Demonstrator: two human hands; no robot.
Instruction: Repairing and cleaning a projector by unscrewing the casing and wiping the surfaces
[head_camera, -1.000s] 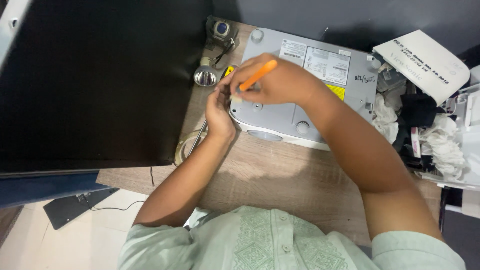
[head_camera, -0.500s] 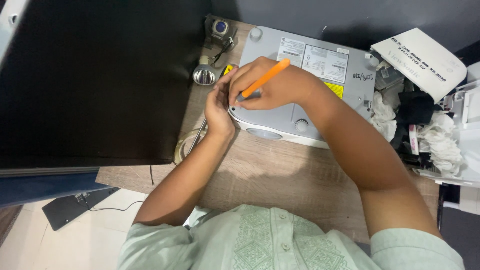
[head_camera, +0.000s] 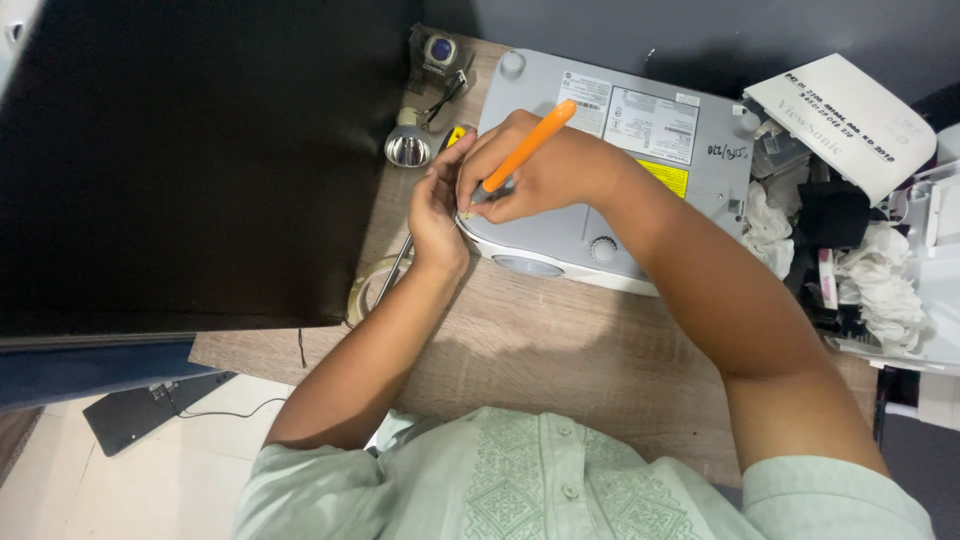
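A grey projector (head_camera: 640, 190) lies bottom-up on the wooden table (head_camera: 560, 350), with white and yellow labels on its underside. My right hand (head_camera: 540, 170) grips an orange-handled screwdriver (head_camera: 525, 150), its tip pointing down at the projector's left front corner. My left hand (head_camera: 435, 205) presses against that same corner, fingers bent at the edge beside the tip. What the tip touches is hidden by my fingers.
A projector lamp with a shiny reflector (head_camera: 408, 148) and a small lens part (head_camera: 438, 48) lie left of the projector. A tape roll (head_camera: 368, 288) sits by my left forearm. A large black panel (head_camera: 190, 160) fills the left. White papers and crumpled cloths (head_camera: 860, 250) crowd the right.
The screwdriver handle has tilted more upright and swung toward the right. Both hands stay at the projector's left corner.
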